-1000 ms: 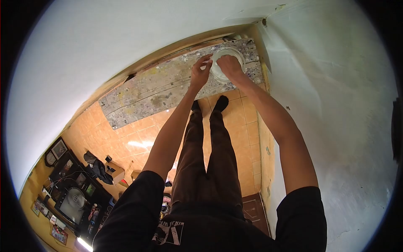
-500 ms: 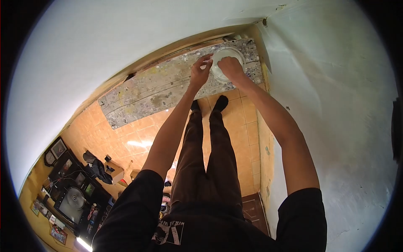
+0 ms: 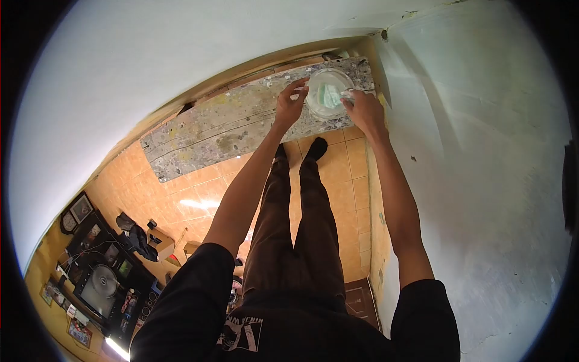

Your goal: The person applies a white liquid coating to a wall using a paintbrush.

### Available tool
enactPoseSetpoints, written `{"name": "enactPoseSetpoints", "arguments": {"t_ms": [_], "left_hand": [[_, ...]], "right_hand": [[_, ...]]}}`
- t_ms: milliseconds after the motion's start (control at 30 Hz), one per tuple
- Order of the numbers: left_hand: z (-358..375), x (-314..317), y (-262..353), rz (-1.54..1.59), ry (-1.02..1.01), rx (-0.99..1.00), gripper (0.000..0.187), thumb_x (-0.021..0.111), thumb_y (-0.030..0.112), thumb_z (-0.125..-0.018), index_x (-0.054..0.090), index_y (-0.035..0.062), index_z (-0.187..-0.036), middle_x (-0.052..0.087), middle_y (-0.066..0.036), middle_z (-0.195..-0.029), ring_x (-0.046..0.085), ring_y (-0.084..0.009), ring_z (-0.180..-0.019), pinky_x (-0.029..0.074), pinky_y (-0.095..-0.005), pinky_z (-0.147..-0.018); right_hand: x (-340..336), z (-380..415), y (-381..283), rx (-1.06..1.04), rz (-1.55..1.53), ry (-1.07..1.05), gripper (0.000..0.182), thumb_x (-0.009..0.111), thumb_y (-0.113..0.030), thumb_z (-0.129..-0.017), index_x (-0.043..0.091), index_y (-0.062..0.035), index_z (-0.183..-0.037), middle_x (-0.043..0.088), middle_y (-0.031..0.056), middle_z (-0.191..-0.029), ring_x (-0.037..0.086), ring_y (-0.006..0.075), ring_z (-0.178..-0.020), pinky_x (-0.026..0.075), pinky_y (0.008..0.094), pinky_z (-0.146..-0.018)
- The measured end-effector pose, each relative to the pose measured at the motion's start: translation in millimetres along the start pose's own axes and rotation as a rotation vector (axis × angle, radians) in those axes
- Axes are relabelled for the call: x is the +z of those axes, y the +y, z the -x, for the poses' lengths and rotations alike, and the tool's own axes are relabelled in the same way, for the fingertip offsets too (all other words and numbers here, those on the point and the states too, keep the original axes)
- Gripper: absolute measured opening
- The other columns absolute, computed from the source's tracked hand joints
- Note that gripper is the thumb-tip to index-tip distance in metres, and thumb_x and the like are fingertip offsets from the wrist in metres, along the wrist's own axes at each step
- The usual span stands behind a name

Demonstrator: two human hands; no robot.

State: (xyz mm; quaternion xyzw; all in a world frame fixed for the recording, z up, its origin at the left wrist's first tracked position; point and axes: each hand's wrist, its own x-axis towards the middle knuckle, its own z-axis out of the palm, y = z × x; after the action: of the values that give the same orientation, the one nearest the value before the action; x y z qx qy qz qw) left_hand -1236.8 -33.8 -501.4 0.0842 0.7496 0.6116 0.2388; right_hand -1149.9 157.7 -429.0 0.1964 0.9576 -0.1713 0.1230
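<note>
A round whitish plastic tub point(image 3: 329, 116) stands on a paint-spattered plank, with pale green and white material point(image 3: 329, 95) inside it. My left hand point(image 3: 291, 102) is at the tub's left rim, thumb and fingers curled in a pinch on the edge. On the right side of the tub is my right hand point(image 3: 366, 111), its fingers closed around something small and whitish. That thing's kind is hidden by the fingers and too small to tell.
The worn plank point(image 3: 223, 123) runs along the pale wall point(image 3: 199, 54), above an orange tiled floor point(image 3: 205, 187). Another wall point(image 3: 476, 181) rises close on my right. A dark cabinet with a fan point(image 3: 104, 282) and a box point(image 3: 161, 244) stand at lower left.
My right hand has moved right, from over the middle of the tub to its right rim, uncovering the pale green and white material. My left hand stays at the left rim.
</note>
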Motion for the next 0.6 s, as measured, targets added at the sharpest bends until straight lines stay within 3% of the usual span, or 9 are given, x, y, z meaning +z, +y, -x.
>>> {"name": "enactPoseSetpoints", "arguments": {"t_ms": [233, 300, 433, 533, 600], "left_hand": [[9.3, -9.0, 47.5, -0.153, -0.032, -0.098, 0.030, 0.062, 0.020, -0.092, 0.064, 0.0088, -0.119, 0.066, -0.011, -0.110, 0.064, -0.0176, -0.088, 0.051, -0.0315, -0.078], [11.7, -11.2, 49.4, -0.310, -0.054, -0.060, 0.033, 0.052, 0.034, -0.095, 0.060, 0.0189, -0.123, 0.068, -0.008, -0.109, 0.066, -0.0208, -0.093, 0.051, -0.0351, -0.082], [11.5, -10.5, 48.9, -0.356, -0.061, -0.091, 0.035, 0.048, 0.040, -0.097, 0.058, 0.0234, -0.126, 0.069, -0.005, -0.107, 0.068, -0.0217, -0.094, 0.051, -0.0371, -0.084], [11.4, -9.1, 46.6, -0.331, -0.057, -0.086, 0.035, 0.048, 0.039, -0.097, 0.057, 0.0235, -0.127, 0.069, -0.005, -0.107, 0.068, -0.0216, -0.093, 0.052, -0.0369, -0.083], [11.9, -10.0, 46.7, -0.318, -0.058, -0.062, 0.035, 0.048, 0.039, -0.097, 0.057, 0.0234, -0.127, 0.069, -0.005, -0.108, 0.068, -0.0215, -0.094, 0.052, -0.0366, -0.082]], "right_hand": [[2.2, 22.9, 6.4, 0.069, -0.127, 0.036, 0.034, 0.061, -0.036, -0.088, 0.067, -0.0077, -0.106, 0.068, 0.0186, -0.086, 0.066, 0.0356, -0.080, 0.052, 0.0444, -0.073], [6.2, 30.9, 15.1, 0.081, -0.243, 0.089, 0.036, 0.060, -0.036, -0.089, 0.067, -0.0047, -0.105, 0.068, 0.0189, -0.090, 0.066, 0.0357, -0.084, 0.051, 0.0431, -0.073], [30.3, 41.1, 25.1, 0.075, -0.387, 0.221, 0.040, 0.059, -0.039, -0.091, 0.066, -0.0014, -0.103, 0.068, 0.0173, -0.085, 0.066, 0.0318, -0.079, 0.049, 0.0392, -0.070], [33.3, 49.4, 21.0, 0.220, -0.531, 0.083, 0.042, 0.057, -0.040, -0.093, 0.066, -0.0006, -0.105, 0.065, 0.0136, -0.074, 0.063, 0.0235, -0.068, 0.047, 0.0350, -0.065], [34.6, 53.1, 16.9, 0.297, -0.577, 0.001, 0.041, 0.057, -0.037, -0.092, 0.065, 0.0022, -0.101, 0.066, 0.0183, -0.078, 0.066, 0.0303, -0.076, 0.048, 0.0384, -0.070]]}}
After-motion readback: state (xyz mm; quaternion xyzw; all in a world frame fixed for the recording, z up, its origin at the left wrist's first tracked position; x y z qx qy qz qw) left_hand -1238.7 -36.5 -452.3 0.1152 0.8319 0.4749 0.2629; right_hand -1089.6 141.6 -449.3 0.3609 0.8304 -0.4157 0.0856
